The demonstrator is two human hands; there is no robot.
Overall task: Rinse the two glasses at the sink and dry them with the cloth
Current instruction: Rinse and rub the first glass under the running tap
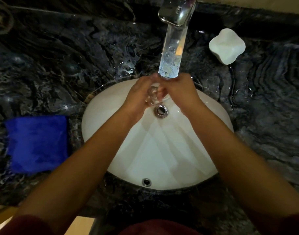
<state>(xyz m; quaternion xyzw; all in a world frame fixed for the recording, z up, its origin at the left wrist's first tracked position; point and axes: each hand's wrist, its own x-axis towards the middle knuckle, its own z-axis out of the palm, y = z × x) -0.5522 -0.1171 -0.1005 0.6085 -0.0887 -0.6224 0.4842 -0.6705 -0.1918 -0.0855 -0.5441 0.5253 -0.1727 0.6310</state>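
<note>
Head view: one camera, looking straight down over the basin.
Sink [187, 158]: white oval bowl set into the dark marbled surface [60, 65], drain [161, 110] just below the hands.
Tap [177, 11]: chrome spout at the top, a broad stream of water [172, 53] pouring down onto the hands.
Glass [153, 95]: clear, held over the bowl between both hands, right under the stream; its outline is hard to make out.
Left hand [138, 97]: fingers curled around the glass from the left, closed on it.
Right hand [181, 92]: wrapped on from the right, also gripping the glass.
Second glass: cannot tell where it is.
Cloth [37, 143]: blue, folded, lying on the surface left of the sink, well apart from the hands.
White dish [226, 45]: on the surface right of the tap, clear of the stream.
In the way: the water and both hands hide most of the glass.
</note>
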